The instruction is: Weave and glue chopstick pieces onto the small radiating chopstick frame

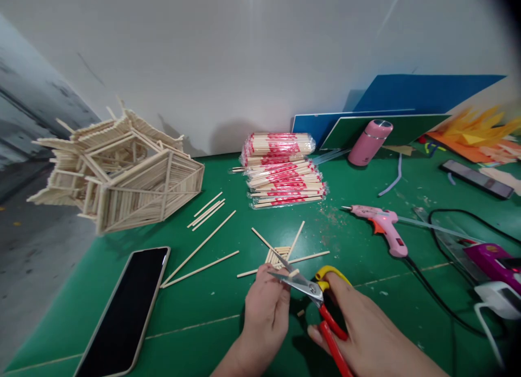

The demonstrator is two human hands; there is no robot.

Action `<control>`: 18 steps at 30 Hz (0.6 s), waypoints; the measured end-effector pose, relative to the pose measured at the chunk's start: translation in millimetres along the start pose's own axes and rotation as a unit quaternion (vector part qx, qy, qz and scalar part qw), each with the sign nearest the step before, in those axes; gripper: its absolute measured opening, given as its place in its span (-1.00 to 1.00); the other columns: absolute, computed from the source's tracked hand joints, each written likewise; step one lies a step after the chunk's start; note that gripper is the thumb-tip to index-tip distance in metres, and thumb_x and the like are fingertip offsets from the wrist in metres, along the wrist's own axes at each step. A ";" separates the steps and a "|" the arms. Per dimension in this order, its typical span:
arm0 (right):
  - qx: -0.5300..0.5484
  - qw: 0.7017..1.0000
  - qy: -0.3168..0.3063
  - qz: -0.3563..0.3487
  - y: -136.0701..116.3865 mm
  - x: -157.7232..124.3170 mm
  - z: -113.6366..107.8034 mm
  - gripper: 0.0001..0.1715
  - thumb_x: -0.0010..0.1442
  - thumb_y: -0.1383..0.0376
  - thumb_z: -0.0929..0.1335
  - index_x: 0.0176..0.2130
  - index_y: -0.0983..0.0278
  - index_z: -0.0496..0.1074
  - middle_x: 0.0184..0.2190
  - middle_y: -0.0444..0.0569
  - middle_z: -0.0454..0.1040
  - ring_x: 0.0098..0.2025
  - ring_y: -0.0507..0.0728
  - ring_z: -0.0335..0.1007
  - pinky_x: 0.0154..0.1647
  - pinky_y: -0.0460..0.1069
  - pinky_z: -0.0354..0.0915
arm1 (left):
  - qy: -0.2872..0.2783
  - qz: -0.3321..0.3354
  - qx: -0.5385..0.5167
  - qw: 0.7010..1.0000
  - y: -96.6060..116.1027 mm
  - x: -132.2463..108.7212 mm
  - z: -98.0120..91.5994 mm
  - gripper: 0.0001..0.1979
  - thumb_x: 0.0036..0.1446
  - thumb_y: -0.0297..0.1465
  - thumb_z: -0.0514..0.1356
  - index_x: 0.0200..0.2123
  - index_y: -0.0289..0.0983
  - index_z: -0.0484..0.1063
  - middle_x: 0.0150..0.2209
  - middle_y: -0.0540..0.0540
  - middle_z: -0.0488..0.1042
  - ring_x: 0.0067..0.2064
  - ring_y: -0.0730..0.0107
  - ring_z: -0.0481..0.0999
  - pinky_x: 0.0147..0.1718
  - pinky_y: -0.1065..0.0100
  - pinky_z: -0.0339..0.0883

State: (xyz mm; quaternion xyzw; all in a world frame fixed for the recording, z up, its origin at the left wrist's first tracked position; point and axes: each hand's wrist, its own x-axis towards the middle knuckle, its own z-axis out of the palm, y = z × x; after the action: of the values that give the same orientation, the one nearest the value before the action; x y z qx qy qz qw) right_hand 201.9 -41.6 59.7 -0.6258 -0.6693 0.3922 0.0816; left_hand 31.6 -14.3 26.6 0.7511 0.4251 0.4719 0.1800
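Red-handled scissors (315, 290) are in my right hand (362, 323), their blades parted around a short wooden stick end. My left hand (266, 306) is closed just left of the blades, its fingertips on a small joined piece of wooden sticks (279, 255); which stick they pinch is hard to make out. Longer sticks stick out of this piece to both sides and upward. A tiny cut bit (300, 313) lies on the green table between my hands. Loose sticks (207, 213) and two longer sticks meeting in a V (199, 268) lie to the left.
A stick-built model (134, 176) stands at the left behind a phone (126, 309). Wrapped stick bundles (285, 171) lie at the back centre. At the right are a pink glue gun (382, 225) with its cable, a pink bottle (370, 142) and another phone (476, 178).
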 end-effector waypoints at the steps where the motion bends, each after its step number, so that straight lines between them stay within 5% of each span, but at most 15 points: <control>1: 0.002 1.000 -0.001 -0.002 -0.3 0.1 0.6 -0.52 -0.04 0.09 0.31 -0.16 0.24 0.15 -0.24 0.00 0.37 -0.24 0.16 0.32 -0.27 0.00 0.22 | 0.010 0.014 0.020 1.000 -0.2 -0.8 0.6 -0.76 0.03 -0.60 0.00 -0.29 -0.26 0.37 -0.38 -0.04 0.48 -0.30 0.41 0.46 -0.15 0.35 0.26; 18: 0.030 1.000 -0.003 -0.002 -3.5 -0.4 4.0 -0.75 -0.06 0.28 0.29 -0.30 0.22 0.20 -0.45 -0.09 0.41 -0.42 0.08 0.35 -0.45 -0.10 0.16 | 0.009 0.004 0.025 1.000 4.7 -4.8 0.7 -0.81 0.02 -0.63 0.00 -0.41 -0.28 0.34 -0.46 -0.01 0.43 -0.37 0.48 0.42 -0.14 0.37 0.23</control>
State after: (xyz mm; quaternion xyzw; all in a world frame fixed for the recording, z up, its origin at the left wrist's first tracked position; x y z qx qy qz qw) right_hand 196.9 -43.4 59.3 -0.6208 -0.6585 0.4136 0.0993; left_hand 33.4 -20.8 26.7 0.7529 0.4351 0.4688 0.1553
